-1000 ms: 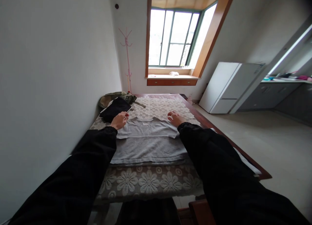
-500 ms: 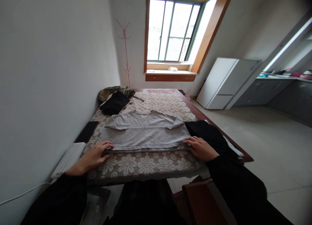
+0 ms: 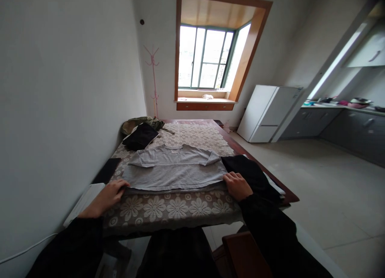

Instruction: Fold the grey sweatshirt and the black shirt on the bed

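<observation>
Grey T-shirt (image 3: 174, 169) lies flat on the lace-covered tabletop (image 3: 180, 207), collar toward the window (image 3: 207, 57), sleeves folded in across the chest, hem toward the person.

Left hand (image 3: 105, 197) rests at the shirt's near left corner, fingertips touching the hem edge; grip narrow, fingers laid nearly flat on the cloth. Whether the fabric is pinched I cannot tell.

Right hand (image 3: 237, 185) is at the shirt's near right corner, fingers curled over the hem edge, holding the fabric there. Both sleeves are black.

A black garment (image 3: 249, 171) lies just beside the shirt's right edge, running under the right hand toward the tabletop edge. A folded black garment (image 3: 140, 135) sits beyond the shirt's left shoulder, with an olive bag (image 3: 135, 123) behind it. A flat black item (image 3: 106, 169) lies to the shirt's left, against the wall; a white slab (image 3: 82, 199) lies nearer than that, by the left hand.

Well beyond the shirt: pink coat stand (image 3: 153, 81) left of the window, white fridge (image 3: 270, 111) to the right.
</observation>
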A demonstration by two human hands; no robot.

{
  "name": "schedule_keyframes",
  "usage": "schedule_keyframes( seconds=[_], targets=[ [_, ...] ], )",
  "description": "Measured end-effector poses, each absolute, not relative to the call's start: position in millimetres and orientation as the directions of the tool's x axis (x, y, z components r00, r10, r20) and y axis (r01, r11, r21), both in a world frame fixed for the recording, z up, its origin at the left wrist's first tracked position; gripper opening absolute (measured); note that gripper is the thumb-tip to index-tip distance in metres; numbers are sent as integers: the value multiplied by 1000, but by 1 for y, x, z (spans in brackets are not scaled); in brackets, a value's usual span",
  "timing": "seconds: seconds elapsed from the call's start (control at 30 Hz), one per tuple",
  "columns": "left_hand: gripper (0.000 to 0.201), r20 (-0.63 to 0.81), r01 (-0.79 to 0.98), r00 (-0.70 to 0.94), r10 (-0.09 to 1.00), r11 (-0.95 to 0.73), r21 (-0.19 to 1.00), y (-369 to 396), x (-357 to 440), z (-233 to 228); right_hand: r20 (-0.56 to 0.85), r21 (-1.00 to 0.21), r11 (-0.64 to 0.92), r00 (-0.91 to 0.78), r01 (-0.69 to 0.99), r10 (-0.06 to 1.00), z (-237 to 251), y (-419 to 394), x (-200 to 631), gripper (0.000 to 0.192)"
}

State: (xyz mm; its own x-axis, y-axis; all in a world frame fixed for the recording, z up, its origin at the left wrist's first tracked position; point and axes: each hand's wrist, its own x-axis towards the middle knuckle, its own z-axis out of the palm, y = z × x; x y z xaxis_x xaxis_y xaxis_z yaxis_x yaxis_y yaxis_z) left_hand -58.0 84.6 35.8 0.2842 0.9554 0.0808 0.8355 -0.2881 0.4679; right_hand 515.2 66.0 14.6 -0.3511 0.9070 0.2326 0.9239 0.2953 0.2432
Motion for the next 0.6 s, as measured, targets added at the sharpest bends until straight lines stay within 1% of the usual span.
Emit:
schedule_keyframes(
  seconds=[0.07,0.17,0.3,0.4,0.47,0.5,0.53,0.6],
  targets=[
    [34,130,831,248,960,-280,482,81,-57,37,279,197,300,-347,933,895,14,63,516,32],
    [36,242,826,158,957,-262,498,70,-52,41,375,66,329,-329,942,867,14,54,520,36],
    [30,385,832,30,922,-237,502,42,-43,52,526,-174,372,-234,912,818,26,30,531,25],
    [25,436,820,-46,899,-215,530,5,-42,65,603,-343,434,-159,833,782,45,-2,543,17],
    [26,410,800,-75,909,-190,569,-25,-46,72,590,-458,462,-129,759,797,56,-29,554,15],
    [27,374,789,-78,924,-172,590,-41,-49,74,552,-514,458,-129,725,824,60,-45,561,15],
    [29,327,777,-69,943,-154,611,-57,-54,75,495,-562,437,-138,702,858,62,-61,568,15],
    [33,212,753,-14,977,-129,646,-84,-63,71,348,-621,362,-169,695,922,61,-93,582,15]
  ],
)
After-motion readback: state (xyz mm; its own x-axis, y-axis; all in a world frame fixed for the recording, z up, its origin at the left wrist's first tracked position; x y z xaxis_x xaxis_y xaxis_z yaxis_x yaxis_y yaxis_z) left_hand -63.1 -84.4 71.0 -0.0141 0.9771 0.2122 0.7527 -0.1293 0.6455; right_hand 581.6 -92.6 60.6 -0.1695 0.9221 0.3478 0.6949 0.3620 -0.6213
